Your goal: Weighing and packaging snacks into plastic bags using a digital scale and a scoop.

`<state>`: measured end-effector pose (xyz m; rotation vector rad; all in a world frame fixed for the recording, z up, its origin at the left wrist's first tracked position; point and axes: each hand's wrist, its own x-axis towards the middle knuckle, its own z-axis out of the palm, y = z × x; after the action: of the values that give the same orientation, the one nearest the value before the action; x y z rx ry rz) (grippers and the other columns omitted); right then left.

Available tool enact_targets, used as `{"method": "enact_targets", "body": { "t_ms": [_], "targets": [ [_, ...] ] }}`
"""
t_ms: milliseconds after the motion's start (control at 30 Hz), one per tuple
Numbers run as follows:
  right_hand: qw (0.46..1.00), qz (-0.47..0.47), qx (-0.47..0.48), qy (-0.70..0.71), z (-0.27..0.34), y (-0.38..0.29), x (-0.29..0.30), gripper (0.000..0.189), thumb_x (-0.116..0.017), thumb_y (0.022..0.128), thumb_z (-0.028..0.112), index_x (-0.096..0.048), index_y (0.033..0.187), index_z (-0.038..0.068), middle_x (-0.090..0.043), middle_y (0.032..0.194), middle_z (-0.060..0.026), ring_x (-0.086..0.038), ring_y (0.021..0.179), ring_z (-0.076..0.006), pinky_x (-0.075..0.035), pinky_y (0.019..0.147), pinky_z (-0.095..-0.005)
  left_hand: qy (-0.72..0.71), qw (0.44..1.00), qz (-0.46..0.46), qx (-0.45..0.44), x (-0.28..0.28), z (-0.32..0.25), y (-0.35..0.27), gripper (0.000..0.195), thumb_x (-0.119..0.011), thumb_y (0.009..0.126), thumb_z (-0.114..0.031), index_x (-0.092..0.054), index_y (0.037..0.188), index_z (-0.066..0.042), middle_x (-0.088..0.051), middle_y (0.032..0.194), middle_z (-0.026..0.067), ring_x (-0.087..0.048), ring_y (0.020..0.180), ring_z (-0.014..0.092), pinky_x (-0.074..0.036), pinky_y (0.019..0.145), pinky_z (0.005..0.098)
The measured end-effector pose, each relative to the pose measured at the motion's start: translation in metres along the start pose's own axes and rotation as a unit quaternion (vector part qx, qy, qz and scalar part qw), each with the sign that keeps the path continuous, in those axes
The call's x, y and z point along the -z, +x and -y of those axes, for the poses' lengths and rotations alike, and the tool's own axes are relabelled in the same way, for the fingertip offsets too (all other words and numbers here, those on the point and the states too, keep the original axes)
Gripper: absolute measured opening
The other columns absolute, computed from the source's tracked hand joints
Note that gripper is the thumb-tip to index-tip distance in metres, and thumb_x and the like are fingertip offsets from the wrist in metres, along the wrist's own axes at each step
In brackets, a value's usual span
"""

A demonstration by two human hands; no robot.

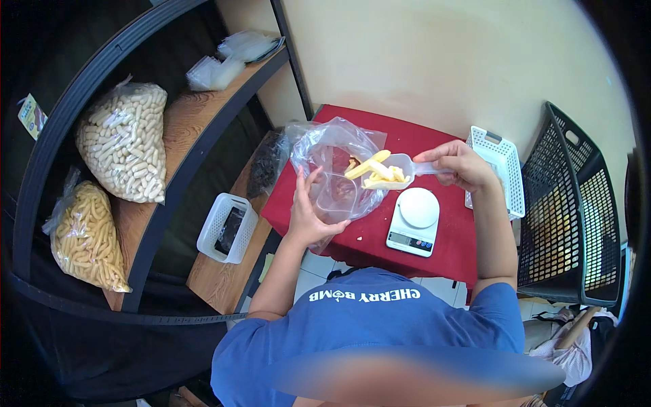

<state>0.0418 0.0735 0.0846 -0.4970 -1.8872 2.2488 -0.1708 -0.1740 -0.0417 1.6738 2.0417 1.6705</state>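
Observation:
My right hand [455, 165] grips the handle of a clear plastic scoop [404, 163], which holds pale yellow, stick-shaped snack pieces [379, 170]. The scoop is raised over the right side of a large clear plastic bag [363, 201] with its mouth spread wide. My left hand [313, 211] curves around a clear, rounded container or small bag [335, 196] at the left of the large bag; which of the two it is, I cannot tell. A few snack pieces lie inside the large bag. A white digital kitchen scale [419, 209] with a round plate stands on the red tablecloth [455, 244].
Two big clear bags of snacks, one whitish [124, 142] and one yellow [89, 236], lie on the wooden shelf [185, 119] at left. Below stands a white basket [244, 244]. At right are another white basket [513, 178], black crates [549, 244] and another person [577, 346].

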Motion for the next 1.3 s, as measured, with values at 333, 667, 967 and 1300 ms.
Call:
{"method": "enact_targets", "body": {
  "t_ms": [333,667,967,1300],
  "targets": [
    [0.805,0.111,0.217,-0.541,0.013,0.072,-0.091,0.027,-0.055,0.072,0.001,-0.069,0.095,0.001,-0.063,0.066,-0.0137,-0.062,0.063,-0.0247,-0.048,0.059,-0.0365,0.022,0.999,0.032,-0.02,0.009,0.001,0.013,0.134,-0.085,0.046,-0.028,0.003,0.143,0.0,-0.039,0.135,0.0184,-0.044,0.12,0.035,-0.036,0.101,0.0441],
    [0.672,0.053,0.306,-0.672,0.039,0.058,-0.136,0.034,-0.053,0.068,-0.007,-0.067,0.097,0.003,-0.065,0.09,-0.0142,-0.064,0.08,-0.0284,-0.052,0.067,-0.038,-0.188,0.982,-0.01,0.015,0.054,0.034,0.007,0.128,-0.085,0.051,-0.019,0.001,0.144,-0.002,-0.04,0.129,0.0191,-0.042,0.121,0.03,-0.032,0.103,0.0406],
    [0.738,-0.143,0.139,-0.645,-0.067,0.111,-0.106,0.036,-0.051,0.068,-0.005,-0.065,0.101,0.002,-0.064,0.091,-0.0177,-0.063,0.08,-0.0325,-0.05,0.073,-0.0397,-0.333,0.937,-0.028,0.099,0.109,0.082,0.008,0.121,-0.085,0.05,-0.027,-0.013,0.143,-0.001,-0.032,0.136,0.0167,-0.042,0.12,0.026,-0.037,0.099,0.0414],
    [0.545,-0.23,0.071,-0.803,-0.197,0.218,-0.104,0.017,-0.054,0.078,0.008,-0.061,0.093,0.003,-0.057,0.09,-0.0083,-0.059,0.081,-0.0261,-0.055,0.055,-0.0321,-0.274,0.943,0.182,0.044,0.107,0.136,0.038,0.087,-0.08,0.049,-0.043,-0.054,0.122,-0.003,-0.031,0.139,0.0242,-0.03,0.131,0.034,-0.024,0.106,0.0457]
  ]
}}
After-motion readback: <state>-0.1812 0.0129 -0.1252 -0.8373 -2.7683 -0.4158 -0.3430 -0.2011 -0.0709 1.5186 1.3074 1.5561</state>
